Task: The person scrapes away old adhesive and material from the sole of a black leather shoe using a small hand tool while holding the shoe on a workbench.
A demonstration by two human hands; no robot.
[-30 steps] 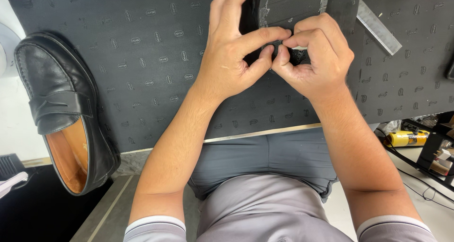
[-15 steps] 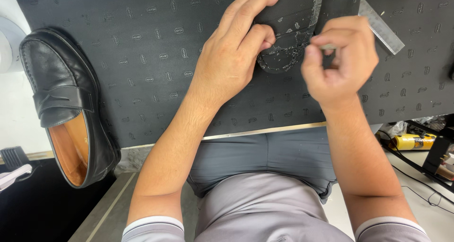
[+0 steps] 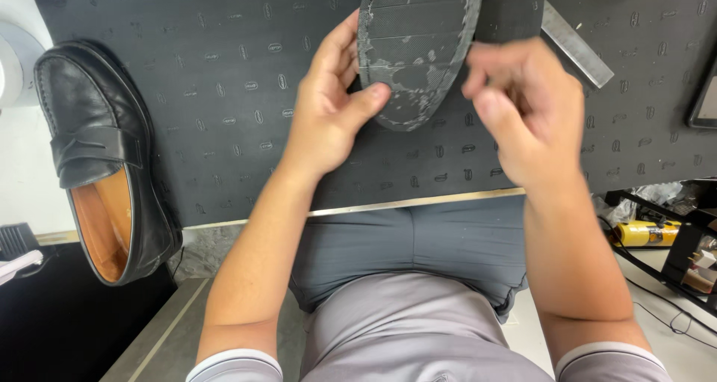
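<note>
My left hand [image 3: 328,106] grips a dark rubber shoe sole [image 3: 414,50] by its left edge, thumb pressed on its face near the rounded tip. The sole is grooved and flecked with pale glue residue. My right hand [image 3: 523,109] hovers just right of the sole, blurred, fingers curled together; I cannot make out anything in it. A black leather loafer [image 3: 97,158] with a tan lining lies on its side at the left edge of the dark patterned mat [image 3: 224,91].
A metal ruler [image 3: 575,46] lies on the mat behind my right hand. The bench edge [image 3: 418,201] runs above my lap. A yellow can [image 3: 646,233] and a black rack [image 3: 691,255] sit low at the right.
Both hands were pinched together at the sole's tip. My right hand has pulled away to the right, and the sole's glue-flecked face is now exposed.
</note>
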